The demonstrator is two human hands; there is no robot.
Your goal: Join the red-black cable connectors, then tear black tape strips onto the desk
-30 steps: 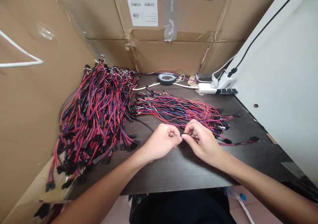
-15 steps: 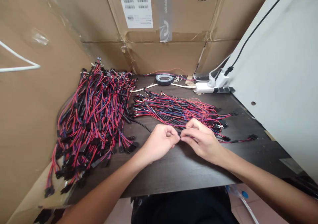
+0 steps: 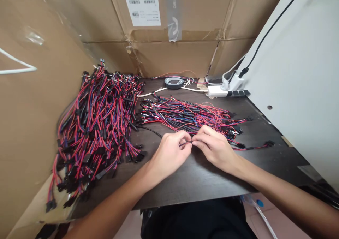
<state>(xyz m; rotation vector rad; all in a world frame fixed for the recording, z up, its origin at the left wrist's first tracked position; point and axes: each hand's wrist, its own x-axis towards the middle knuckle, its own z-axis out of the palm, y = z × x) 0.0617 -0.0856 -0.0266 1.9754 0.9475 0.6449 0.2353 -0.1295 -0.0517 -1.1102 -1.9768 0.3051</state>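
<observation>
My left hand point(image 3: 172, 152) and my right hand point(image 3: 215, 147) meet fingertip to fingertip over the dark table, both pinching one thin cable point(image 3: 184, 144). A short dark purple stretch of it shows between the left fingers. From the right hand's far side the cable's red and blue wires appear to run right to a black connector point(image 3: 269, 143). A black lead point(image 3: 150, 129) runs up to the left hand from the left. Just behind the hands lies a bundle of red, blue and black wires point(image 3: 182, 113). The fingers hide the middle of the cable.
A large heap of wired connectors point(image 3: 103, 115) covers the table's left side. At the back are a roll of black tape point(image 3: 174, 83) and a white power strip point(image 3: 217, 91). Cardboard point(image 3: 174, 55) stands behind, a white panel point(image 3: 299, 76) at the right.
The left fingers have shifted their grip, and a bit of dark cable now shows between them. The right hand stays nearly in place. The whole view has shifted slightly.
</observation>
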